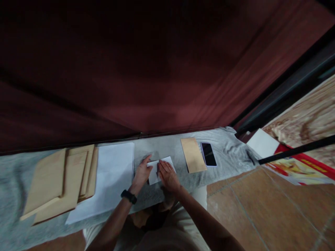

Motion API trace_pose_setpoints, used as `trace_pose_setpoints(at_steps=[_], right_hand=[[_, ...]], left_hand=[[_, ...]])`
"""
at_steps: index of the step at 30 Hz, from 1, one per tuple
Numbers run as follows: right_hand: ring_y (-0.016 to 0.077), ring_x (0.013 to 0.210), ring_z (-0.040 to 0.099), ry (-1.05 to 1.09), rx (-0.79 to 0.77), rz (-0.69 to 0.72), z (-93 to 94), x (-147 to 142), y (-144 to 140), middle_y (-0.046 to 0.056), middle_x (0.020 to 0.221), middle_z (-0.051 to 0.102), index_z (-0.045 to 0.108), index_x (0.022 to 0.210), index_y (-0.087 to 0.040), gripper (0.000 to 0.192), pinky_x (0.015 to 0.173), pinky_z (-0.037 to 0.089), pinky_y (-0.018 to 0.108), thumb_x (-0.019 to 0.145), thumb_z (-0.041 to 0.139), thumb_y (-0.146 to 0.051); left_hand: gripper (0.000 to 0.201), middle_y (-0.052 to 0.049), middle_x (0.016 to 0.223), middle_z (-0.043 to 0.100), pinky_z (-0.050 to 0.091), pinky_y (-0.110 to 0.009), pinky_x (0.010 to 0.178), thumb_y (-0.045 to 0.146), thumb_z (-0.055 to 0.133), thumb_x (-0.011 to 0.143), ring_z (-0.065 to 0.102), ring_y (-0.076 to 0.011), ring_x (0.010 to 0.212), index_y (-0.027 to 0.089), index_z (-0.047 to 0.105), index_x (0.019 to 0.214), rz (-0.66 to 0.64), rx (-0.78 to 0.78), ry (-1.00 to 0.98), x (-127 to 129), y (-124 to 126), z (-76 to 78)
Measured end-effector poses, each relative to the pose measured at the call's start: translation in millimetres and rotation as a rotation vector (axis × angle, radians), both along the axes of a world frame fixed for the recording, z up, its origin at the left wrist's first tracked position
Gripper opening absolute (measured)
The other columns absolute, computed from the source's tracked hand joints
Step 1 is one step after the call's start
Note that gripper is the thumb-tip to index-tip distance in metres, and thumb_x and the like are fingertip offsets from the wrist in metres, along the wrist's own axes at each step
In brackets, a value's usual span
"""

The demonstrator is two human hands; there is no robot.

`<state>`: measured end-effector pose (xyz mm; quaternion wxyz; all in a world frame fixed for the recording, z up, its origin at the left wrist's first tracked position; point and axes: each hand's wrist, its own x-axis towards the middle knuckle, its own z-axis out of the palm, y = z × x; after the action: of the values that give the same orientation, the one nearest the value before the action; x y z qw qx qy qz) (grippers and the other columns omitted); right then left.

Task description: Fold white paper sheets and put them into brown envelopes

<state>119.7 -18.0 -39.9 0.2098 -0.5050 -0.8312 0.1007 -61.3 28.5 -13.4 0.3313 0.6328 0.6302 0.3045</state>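
A small piece of white paper, apparently folded, lies on the grey cloth in front of me. My left hand, with a dark watch on its wrist, is at the paper's left edge; its thumb and fingers are apart, the thumb touching the edge. Across the right part of the paper my right hand lies flat with fingers stretched out, pressing on it. A brown envelope lies to the right of the paper, apart from both hands. Left of my left hand is a stack of large white sheets.
Several brown envelopes overlap the white sheets at far left. A phone lies beyond the single envelope. The grey cloth covers a narrow surface against a dark red panel. A red printed box is at right, above the tiled floor.
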Motion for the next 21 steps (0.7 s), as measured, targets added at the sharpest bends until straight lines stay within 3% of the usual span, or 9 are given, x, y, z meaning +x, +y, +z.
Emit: trace_pose_setpoints(at_steps=[3, 7, 9, 14, 21], right_hand=[[0.0246, 0.148, 0.035, -0.039, 0.022, -0.002, -4.0, 0, -4, 0.014, 0.16, 0.04, 0.036, 0.156, -0.01, 0.058, 0.122, 0.033, 0.047, 0.099, 0.042, -0.018], [0.0264, 0.151, 0.03, -0.112, 0.042, 0.021, -5.3, 0, -6, 0.015, 0.163, 0.034, 0.03, 0.159, -0.01, 0.065, 0.124, 0.028, 0.047, 0.095, 0.046, -0.017], [0.0266, 0.151, 0.029, -0.138, 0.048, 0.02, -6.2, 0, -7, 0.015, 0.163, 0.034, 0.03, 0.159, -0.012, 0.065, 0.124, 0.027, 0.047, 0.097, 0.046, -0.019], [0.0264, 0.15, 0.032, -0.101, 0.043, -0.098, -10.9, 8, -6, 0.014, 0.161, 0.037, 0.029, 0.16, -0.015, 0.058, 0.122, 0.028, 0.049, 0.104, 0.04, -0.027], [0.0278, 0.148, 0.035, -0.107, 0.054, -0.154, -10.2, 30, -6, 0.014, 0.16, 0.039, 0.027, 0.16, -0.015, 0.057, 0.12, 0.028, 0.051, 0.107, 0.036, -0.031]], left_hand=[[0.048, -0.016, 0.143, 0.058, 0.04, -0.047, 0.116, 0.024, 0.04, 0.095, 0.052, -0.0266, 0.135, 0.014, 0.055, 0.14, 0.011, 0.197, 0.153, 16, -25, -9.4], [0.059, -0.017, 0.157, 0.044, 0.034, -0.048, 0.121, 0.039, 0.037, 0.101, 0.038, -0.0276, 0.148, 0.011, 0.039, 0.153, -0.125, 0.309, 0.402, 44, -67, -30.2], [0.065, -0.018, 0.16, 0.04, 0.031, -0.05, 0.122, 0.043, 0.035, 0.101, 0.033, -0.0285, 0.151, 0.01, 0.03, 0.157, -0.123, 0.328, 0.493, 50, -80, -38.4], [0.072, -0.019, 0.162, 0.033, 0.028, -0.052, 0.123, 0.048, 0.038, 0.1, 0.027, -0.0304, 0.153, 0.009, 0.024, 0.159, -0.131, 0.338, 0.59, 41, -86, -45.0], [0.067, -0.016, 0.165, 0.027, 0.026, -0.052, 0.124, 0.036, 0.037, 0.1, 0.025, -0.0288, 0.154, 0.011, 0.02, 0.16, -0.093, 0.318, 0.593, 32, -89, -44.3]])
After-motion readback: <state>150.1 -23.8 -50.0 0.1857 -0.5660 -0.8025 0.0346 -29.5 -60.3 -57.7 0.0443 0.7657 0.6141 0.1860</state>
